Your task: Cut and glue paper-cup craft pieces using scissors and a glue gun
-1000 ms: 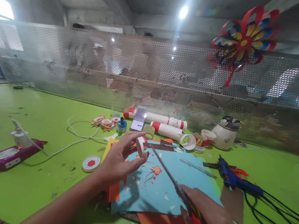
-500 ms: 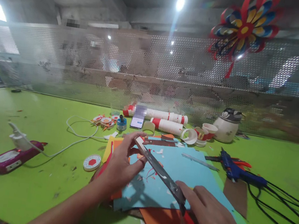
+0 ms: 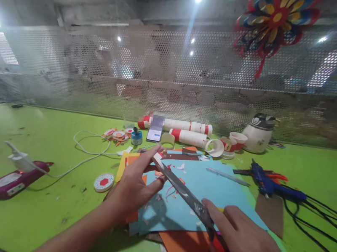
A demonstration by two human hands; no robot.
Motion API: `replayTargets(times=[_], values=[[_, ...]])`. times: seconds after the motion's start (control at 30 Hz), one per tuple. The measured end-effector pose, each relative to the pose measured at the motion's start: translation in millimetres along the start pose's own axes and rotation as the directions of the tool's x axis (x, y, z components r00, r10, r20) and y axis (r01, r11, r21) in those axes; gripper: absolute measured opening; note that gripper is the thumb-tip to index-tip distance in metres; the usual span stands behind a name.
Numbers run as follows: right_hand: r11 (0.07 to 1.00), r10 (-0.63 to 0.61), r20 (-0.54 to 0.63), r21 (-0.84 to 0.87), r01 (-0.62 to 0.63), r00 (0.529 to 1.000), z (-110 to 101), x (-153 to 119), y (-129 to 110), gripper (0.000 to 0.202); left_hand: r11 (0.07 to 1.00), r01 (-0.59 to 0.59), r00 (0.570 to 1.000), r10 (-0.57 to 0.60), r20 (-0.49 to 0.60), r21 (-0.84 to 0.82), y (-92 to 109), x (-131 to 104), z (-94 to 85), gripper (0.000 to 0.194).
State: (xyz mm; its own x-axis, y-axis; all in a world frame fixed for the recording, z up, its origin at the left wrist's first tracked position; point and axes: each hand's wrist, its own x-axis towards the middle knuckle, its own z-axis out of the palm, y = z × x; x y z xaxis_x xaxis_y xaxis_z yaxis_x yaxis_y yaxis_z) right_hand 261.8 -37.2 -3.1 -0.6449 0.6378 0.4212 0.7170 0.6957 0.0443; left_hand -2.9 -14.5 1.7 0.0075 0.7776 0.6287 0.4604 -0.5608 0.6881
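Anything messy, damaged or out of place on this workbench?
Nothing looks clearly damaged. Small paper scraps litter the light blue sheet, and the dark blue glue gun lies on its side beside a red-handled tool, slightly untidy.

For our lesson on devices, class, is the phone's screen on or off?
On: the phone has a lit, pale screen with a small blue patch.

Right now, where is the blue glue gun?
In the head view, the blue glue gun lies on the right side of the green table, just beyond the right hand and beside the light-blue paper.
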Motion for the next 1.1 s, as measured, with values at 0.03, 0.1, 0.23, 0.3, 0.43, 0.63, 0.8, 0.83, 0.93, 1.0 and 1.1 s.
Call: replayTargets(times=[0.03,0.1,0.23,0.3,0.43,0.63,0.8,0.83,0.93,1.0,1.1], values=[[1.0,-0.005,0.004,-0.008,0.005,1.0,0.4,0.0,0.0,0.049,0.999,-0.023,1.0,0.023,-0.011,0.038,-0.5,-0.1,-0.4,0.065],[1.0,-0.009,0.007,-0.015,0.009,1.0,-0.5,0.5,-0.6,0.05,0.993,-0.062,0.998,0.065,-0.021,0.102,-0.2,0.1,-0.6,0.065],[1.0,-0.014,-0.026,-0.008,0.014,1.0,-5.8,2.8,-2.6,0.049,0.992,-0.095,0.995,0.098,-0.022,0.087,3.5,0.5,1.4,0.062],[1.0,-0.03,-0.058,-0.009,0.03,0.998,-6.9,3.8,-3.2,0.048,0.995,-0.094,0.995,0.095,-0.023,0.038,5.0,0.2,2.6,0.061],[0.995,-0.092,-0.136,-0.046,0.087,0.986,-4.7,4.9,-3.2,0.043,0.998,-0.059,0.998,0.06,-0.031,0.025,5.6,-1.1,3.4,0.062],[0.989,-0.138,-0.187,-0.072,0.126,0.973,-6.5,8.3,-1.9,0.039,0.999,-0.034,0.999,0.035,-0.038,0.02,3.8,-0.8,3.6,0.064],[0.99,-0.137,-0.188,-0.057,0.128,0.973,-10.3,8.6,-0.3,0.038,0.999,-0.048,0.998,0.048,-0.035,-0.004,4.9,-0.3,3.9,0.065],[0.99,-0.137,-0.183,-0.061,0.127,0.973,-10.3,7.7,0.0,0.039,0.999,-0.048,0.998,0.048,-0.036,-0.004,5.2,-0.4,3.8,0.065],[0.989,-0.143,-0.175,-0.064,0.134,0.974,-9.4,4.9,0.7,0.039,0.999,-0.041,0.998,0.04,-0.038,-0.008,4.9,-1.4,3.5,0.065],[0.989,-0.14,-0.173,-0.06,0.131,0.975,-9.3,4.5,0.7,0.039,0.999,-0.031,0.999,0.03,-0.029,-0.013,4.1,-2.2,3.4,0.065],[0.991,-0.13,-0.18,-0.051,0.123,0.975,-10.0,6.2,0.3,0.039,1.0,-0.018,1.0,0.018,-0.02,-0.016,3.8,-2.6,3.8,0.066]])
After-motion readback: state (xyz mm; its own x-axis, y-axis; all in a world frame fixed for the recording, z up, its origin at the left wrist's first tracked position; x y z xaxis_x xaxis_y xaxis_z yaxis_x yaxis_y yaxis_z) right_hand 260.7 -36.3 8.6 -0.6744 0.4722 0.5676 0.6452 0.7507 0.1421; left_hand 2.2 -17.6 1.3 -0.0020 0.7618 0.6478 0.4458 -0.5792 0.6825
